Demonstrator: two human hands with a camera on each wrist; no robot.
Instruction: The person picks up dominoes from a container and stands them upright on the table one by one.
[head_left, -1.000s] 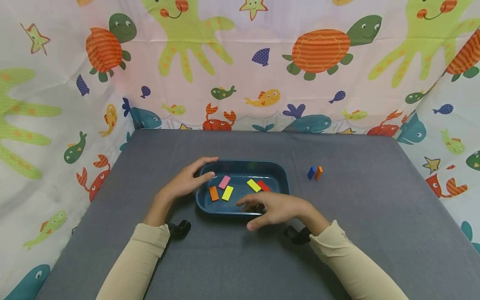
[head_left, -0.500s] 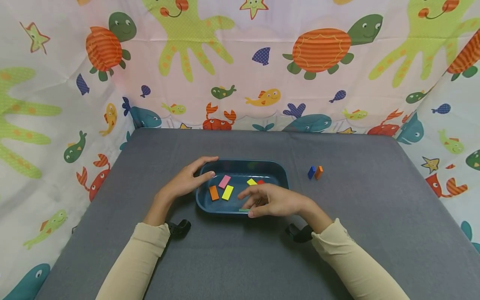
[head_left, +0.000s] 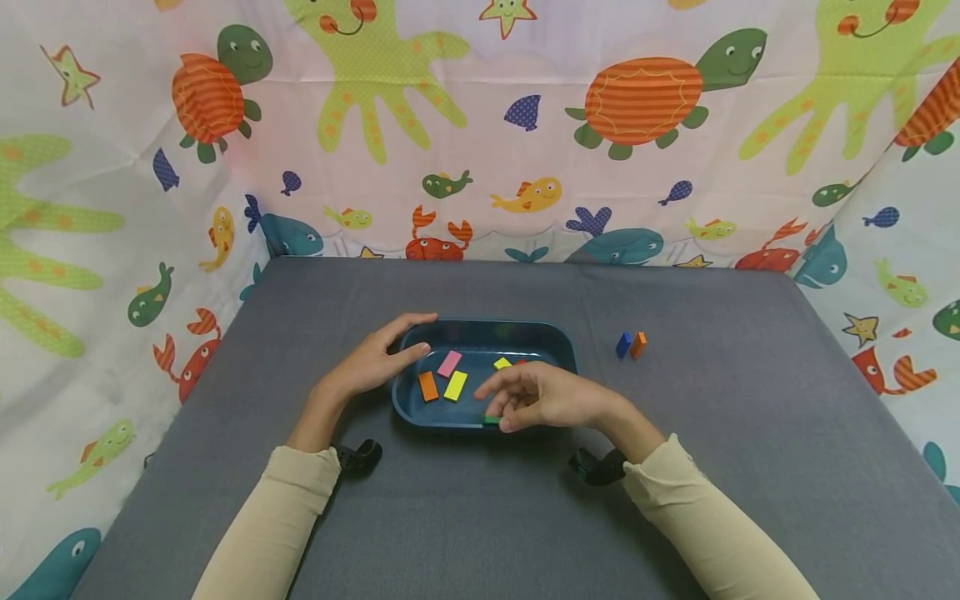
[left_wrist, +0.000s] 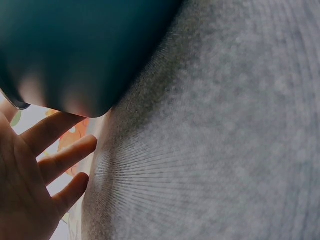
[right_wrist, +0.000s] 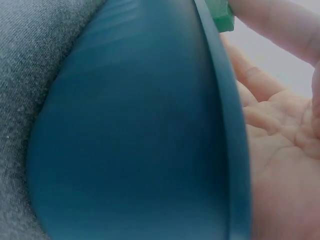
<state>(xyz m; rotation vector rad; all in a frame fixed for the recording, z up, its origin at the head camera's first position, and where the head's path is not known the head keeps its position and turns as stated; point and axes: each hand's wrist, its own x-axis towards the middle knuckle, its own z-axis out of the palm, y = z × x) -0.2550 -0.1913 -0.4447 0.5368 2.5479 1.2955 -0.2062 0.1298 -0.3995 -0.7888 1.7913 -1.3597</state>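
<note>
A dark blue tray (head_left: 491, 332) lies on the grey cloth. My left hand (head_left: 369, 362) holds its left end, thumb over the rim and forefinger along the far corner. In the left wrist view the other fingers (left_wrist: 67, 157) spread below the tray's outer wall (left_wrist: 75, 55). Over the tray's near side, my right hand (head_left: 551, 400) pinches a small green block (head_left: 491, 420) between thumb and fingertips. That green block (right_wrist: 224, 17) shows just past the rim in the right wrist view. A pink block (head_left: 449, 363), an orange block (head_left: 428, 387) and a yellow block (head_left: 455, 386) lie left inside.
Behind my right hand a second yellow block (head_left: 502, 363) and a red block (head_left: 522, 362) are mostly hidden. Right of the tray a blue block (head_left: 623, 345) and another orange block (head_left: 638, 345) stand upright side by side. A printed sea-animal curtain (head_left: 480, 117) encloses the cloth.
My right hand has shifted up and away from me, its thumb coming in over the near rim. A green block has come into view in its pinch. The left hand stays put.
</note>
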